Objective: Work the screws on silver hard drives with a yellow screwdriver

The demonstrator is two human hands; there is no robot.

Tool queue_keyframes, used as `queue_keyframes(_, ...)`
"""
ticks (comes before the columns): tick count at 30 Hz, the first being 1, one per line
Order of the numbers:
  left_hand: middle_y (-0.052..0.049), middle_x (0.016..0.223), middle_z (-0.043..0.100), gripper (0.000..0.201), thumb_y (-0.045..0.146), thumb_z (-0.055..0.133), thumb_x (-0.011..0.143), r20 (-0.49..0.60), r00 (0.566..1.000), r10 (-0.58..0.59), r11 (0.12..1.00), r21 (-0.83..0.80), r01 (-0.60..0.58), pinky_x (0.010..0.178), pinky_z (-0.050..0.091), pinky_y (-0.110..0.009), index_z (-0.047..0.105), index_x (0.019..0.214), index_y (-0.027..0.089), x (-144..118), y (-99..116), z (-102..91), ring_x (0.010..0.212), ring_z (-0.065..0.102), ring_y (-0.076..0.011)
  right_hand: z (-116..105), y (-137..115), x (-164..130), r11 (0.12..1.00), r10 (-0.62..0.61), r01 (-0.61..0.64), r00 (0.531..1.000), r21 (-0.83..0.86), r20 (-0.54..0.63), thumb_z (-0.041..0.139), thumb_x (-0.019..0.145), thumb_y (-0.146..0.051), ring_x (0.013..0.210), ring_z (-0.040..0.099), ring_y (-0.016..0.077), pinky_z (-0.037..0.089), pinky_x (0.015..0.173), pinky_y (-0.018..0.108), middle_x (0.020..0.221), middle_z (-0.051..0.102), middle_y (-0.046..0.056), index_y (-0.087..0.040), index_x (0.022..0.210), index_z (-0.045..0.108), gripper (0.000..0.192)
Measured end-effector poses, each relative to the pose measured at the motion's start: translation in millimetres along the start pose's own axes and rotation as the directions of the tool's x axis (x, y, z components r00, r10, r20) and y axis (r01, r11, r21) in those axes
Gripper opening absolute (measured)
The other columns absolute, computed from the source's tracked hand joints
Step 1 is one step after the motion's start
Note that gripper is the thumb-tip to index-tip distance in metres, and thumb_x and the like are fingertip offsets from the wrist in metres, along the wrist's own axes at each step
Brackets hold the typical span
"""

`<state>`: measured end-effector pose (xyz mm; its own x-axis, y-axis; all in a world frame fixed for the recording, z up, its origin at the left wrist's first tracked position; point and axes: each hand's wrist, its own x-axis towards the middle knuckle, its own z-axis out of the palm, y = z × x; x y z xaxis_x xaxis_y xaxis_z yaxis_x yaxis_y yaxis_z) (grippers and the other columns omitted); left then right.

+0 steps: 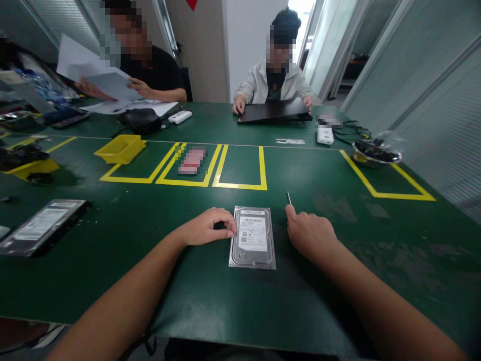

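A silver hard drive (253, 250) with a white label lies flat on the green table in front of me. At its upper left edge my left hand (208, 225) has its fingers curled and pinched against the drive's side. To the right, apart from the drive, my right hand (310, 230) is closed in a fist. A screwdriver (288, 198) is in that fist; only its thin metal shaft shows, pointing away from me, and the handle is hidden by the fingers.
Another hard drive (41, 223) lies at the left. Beyond are yellow tape outlines (240, 186), a yellow bin (120, 150), and a metal bowl (376, 156) of dark parts. Across the table (210, 301), one person holds papers (97, 75), another a black panel (276, 111).
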<state>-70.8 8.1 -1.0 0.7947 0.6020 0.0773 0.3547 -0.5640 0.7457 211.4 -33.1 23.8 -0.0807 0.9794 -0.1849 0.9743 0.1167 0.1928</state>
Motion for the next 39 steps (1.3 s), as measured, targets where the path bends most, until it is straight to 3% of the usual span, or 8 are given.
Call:
queue_keyframes(6, -0.002, 0.093, 0.07, 0.01, 0.027, 0.062, 0.093, 0.004, 1.0, 0.018, 1.0, 0.001, -0.018, 0.086, 0.039, -0.03, 0.068, 0.093, 0.018, -0.1, 1.5, -0.6, 0.09, 0.062, -0.0151, -3.9, -3.6, -0.1, 1.0, 0.022, -0.022, 0.999, 0.001, -0.032, 0.035, 0.097, -0.024, 0.079, 0.073, 0.0329, 0.051, 0.06, 0.039, 0.088, 0.07, 0.013, -0.019, 0.116, 0.051, 0.025)
queue_keyframes(11, -0.002, 0.092, 0.07, 0.011, 0.027, 0.061, 0.093, 0.001, 0.999, 0.035, 0.999, -0.002, -0.035, 0.085, 0.04, -0.03, 0.068, 0.093, 0.017, 1.1, 3.0, -1.2, 0.09, 0.062, -0.0154, -9.1, 2.0, 0.8, 0.998, 0.056, -0.059, 0.986, -0.018, -0.157, 0.04, 0.097, -0.031, 0.074, 0.072, 0.0311, 0.047, 0.055, 0.034, 0.085, 0.068, 0.01, -0.019, 0.109, 0.052, 0.02)
queue_keyframes(20, -0.002, 0.093, 0.07, 0.011, 0.026, 0.062, 0.093, 0.003, 1.0, 0.028, 1.0, -0.008, -0.028, 0.086, 0.04, -0.03, 0.068, 0.094, 0.018, 0.7, 3.9, -2.4, 0.091, 0.062, -0.0156, -38.4, 19.7, -3.8, 0.998, 0.067, -0.069, 0.885, 0.012, -0.46, 0.05, 0.096, -0.036, 0.075, 0.066, 0.0239, 0.028, 0.05, 0.028, 0.092, 0.065, 0.009, -0.018, 0.097, 0.056, 0.019)
queue_keyframes(24, -0.001, 0.094, 0.07, 0.009, 0.026, 0.063, 0.092, 0.004, 1.0, 0.013, 1.0, -0.009, -0.013, 0.087, 0.04, -0.031, 0.068, 0.094, 0.018, -0.1, 4.0, -3.1, 0.091, 0.062, -0.0152, -59.5, 30.0, -3.1, 0.965, 0.083, 0.078, 0.813, 0.249, -0.577, 0.067, 0.086, -0.038, 0.078, 0.064, 0.023, 0.038, 0.059, 0.03, 0.09, 0.068, 0.008, -0.018, 0.1, 0.063, 0.025)
queue_keyframes(27, -0.001, 0.094, 0.07, 0.009, 0.026, 0.063, 0.092, 0.005, 1.0, 0.009, 1.0, -0.007, -0.009, 0.087, 0.039, -0.03, 0.068, 0.094, 0.019, -0.4, 2.8, -3.0, 0.091, 0.061, -0.0149, -77.6, 34.8, -6.0, 0.863, 0.125, 0.228, 0.77, 0.452, -0.626, 0.076, 0.077, -0.038, 0.065, 0.061, 0.019, 0.042, 0.062, 0.031, 0.072, 0.066, 0.002, -0.018, 0.097, 0.068, 0.029)
queue_keyframes(30, -0.001, 0.094, 0.07, 0.01, 0.027, 0.062, 0.093, 0.011, 1.0, 0.022, 1.0, -0.01, -0.022, 0.085, 0.04, -0.03, 0.068, 0.094, 0.018, 0.0, 2.0, -2.9, 0.09, 0.061, -0.0149, -96.3, 33.7, -13.6, 0.751, 0.181, 0.329, 0.732, 0.573, -0.657, 0.079, 0.072, -0.038, 0.056, 0.057, 0.0157, 0.044, 0.058, 0.031, 0.067, 0.064, 0.0, -0.017, 0.099, 0.071, 0.035)
queue_keyframes(34, -0.001, 0.093, 0.07, 0.01, 0.026, 0.062, 0.093, 0.015, 1.0, 0.022, 1.0, -0.008, -0.021, 0.086, 0.04, -0.03, 0.068, 0.093, 0.018, 1.0, 2.9, -2.9, 0.09, 0.061, -0.015, -115.6, 25.2, -25.1, 0.617, 0.136, 0.464, 0.733, 0.636, -0.666, 0.076, 0.075, -0.038, 0.051, 0.051, 0.0122, 0.042, 0.049, 0.027, 0.064, 0.06, -0.002, -0.019, 0.103, 0.072, 0.034)
queue_keyframes(39, -0.003, 0.094, 0.07, 0.011, 0.026, 0.061, 0.093, 0.01, 1.0, 0.022, 1.0, -0.012, -0.022, 0.086, 0.041, -0.03, 0.067, 0.094, 0.017, 1.1, 4.8, -2.7, 0.091, 0.062, -0.0156, -125.4, 14.5, -36.4, 0.546, 0.051, 0.581, 0.696, 0.604, -0.716, 0.069, 0.084, -0.033, 0.059, 0.057, 0.0122, 0.047, 0.053, 0.025, 0.079, 0.067, 0.0, -0.022, 0.114, 0.071, 0.033)
